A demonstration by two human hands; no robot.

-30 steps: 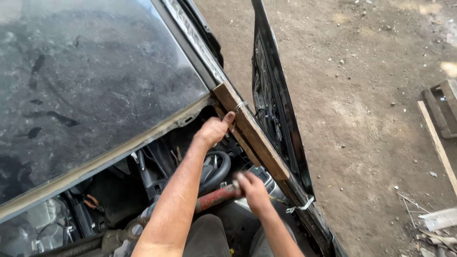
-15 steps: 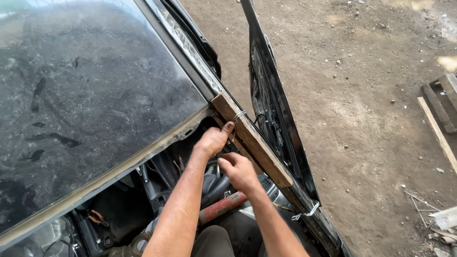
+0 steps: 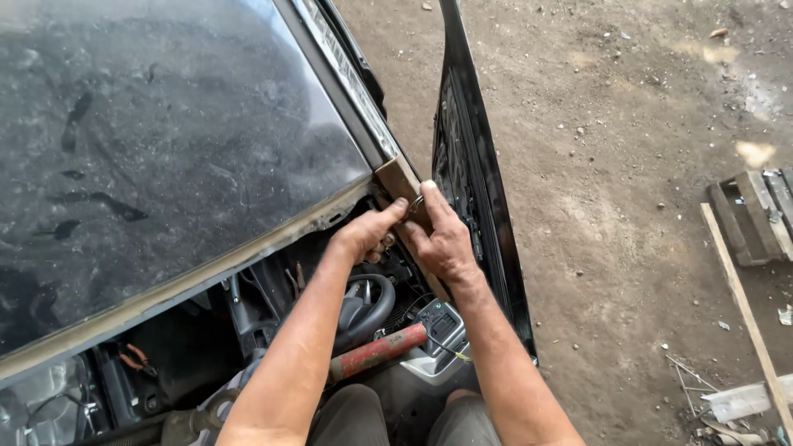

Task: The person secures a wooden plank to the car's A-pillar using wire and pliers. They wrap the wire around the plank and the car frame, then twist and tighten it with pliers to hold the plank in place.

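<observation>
Windshield (image 3: 165, 149): dark grey glass, dusty, mottled with black streaks and pale speckle. Its lower frame edge (image 3: 206, 277): dull tan-grey, worn. Pillar (image 3: 405, 186): rusty brown at the bare lower end, black trim with a silvery strip above. Open car door (image 3: 467, 165): glossy black. Steering wheel (image 3: 368, 310): black. Cylinder (image 3: 376, 353) below it: faded red, scuffed patches. Pliers (image 3: 132, 359): orange handles. Ground (image 3: 628, 206): brown dirt, flecked with pale stones. Plank (image 3: 743, 306): light, weathered wood.
</observation>
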